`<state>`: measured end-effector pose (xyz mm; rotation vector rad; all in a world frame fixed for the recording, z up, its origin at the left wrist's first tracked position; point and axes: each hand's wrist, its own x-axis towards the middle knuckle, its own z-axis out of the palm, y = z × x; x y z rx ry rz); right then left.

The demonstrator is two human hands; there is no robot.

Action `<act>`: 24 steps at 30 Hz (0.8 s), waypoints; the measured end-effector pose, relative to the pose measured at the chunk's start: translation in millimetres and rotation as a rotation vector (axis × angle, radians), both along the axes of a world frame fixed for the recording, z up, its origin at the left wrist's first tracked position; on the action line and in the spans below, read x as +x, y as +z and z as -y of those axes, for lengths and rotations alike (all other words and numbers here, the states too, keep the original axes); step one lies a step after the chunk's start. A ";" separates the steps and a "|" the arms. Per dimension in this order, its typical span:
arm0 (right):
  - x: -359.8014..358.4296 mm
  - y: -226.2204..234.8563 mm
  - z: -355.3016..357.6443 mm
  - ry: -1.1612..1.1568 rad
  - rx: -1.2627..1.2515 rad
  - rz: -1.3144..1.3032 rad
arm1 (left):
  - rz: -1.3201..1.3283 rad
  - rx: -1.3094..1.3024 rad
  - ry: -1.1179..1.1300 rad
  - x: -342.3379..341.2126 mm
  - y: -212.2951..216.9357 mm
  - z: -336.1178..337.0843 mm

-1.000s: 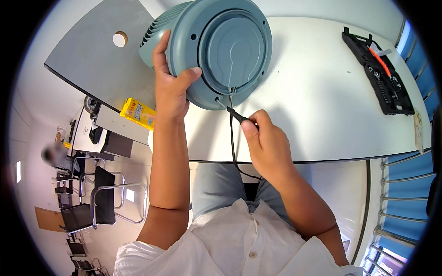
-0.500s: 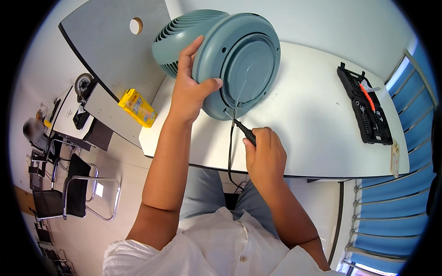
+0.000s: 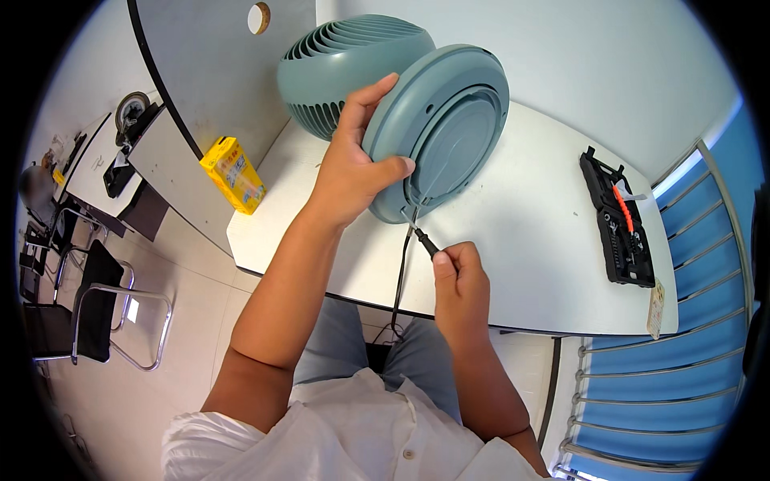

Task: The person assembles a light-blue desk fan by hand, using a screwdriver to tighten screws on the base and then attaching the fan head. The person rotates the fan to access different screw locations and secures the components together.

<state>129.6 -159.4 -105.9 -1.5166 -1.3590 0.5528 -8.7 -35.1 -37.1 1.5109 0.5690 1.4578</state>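
Nearest, the right hand (image 3: 459, 280) pinches a slim black-handled screwdriver (image 3: 423, 238), tip at the round grey-green plastic fan (image 3: 401, 112)'s base, about seven o'clock. Left hand (image 3: 353, 164) clamps the rim on the white table (image 3: 521, 240). Likely unscrewing; next needs steady turning.

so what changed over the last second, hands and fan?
Mostly the view swung: the fan, white table and tool tray slid in frame together. The left hand stays clamped on the fan's base rim; the right hand keeps the screwdriver tip at the base's lower edge. No grip taken or released. The yellow box stays put.
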 end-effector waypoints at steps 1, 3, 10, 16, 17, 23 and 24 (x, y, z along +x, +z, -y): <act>3.1 1.3 -2.7 0.015 -0.030 -0.076 | -0.005 -0.001 -0.007 -1.2 0.1 -0.1; 4.7 5.6 -6.8 0.015 -0.087 -0.222 | -0.008 0.030 -0.013 -3.1 -2.1 -1.5; -4.7 14.9 -2.2 0.189 -0.334 -0.758 | 0.002 0.006 -0.061 -7.6 -5.3 -4.0; 1.8 22.5 -5.3 0.149 -0.371 -0.639 | 0.027 0.028 -0.104 -9.1 -5.3 -5.2; 3.3 19.3 -6.6 0.081 -0.347 -0.323 | 0.020 0.037 -0.102 -9.0 -5.5 -5.2; -10.3 22.9 0.8 0.034 -0.091 0.254 | 0.037 0.054 -0.118 -11.7 -10.1 -8.0; -9.8 21.3 1.3 0.017 -0.046 0.353 | 0.048 0.049 -0.135 -11.5 -11.2 -9.0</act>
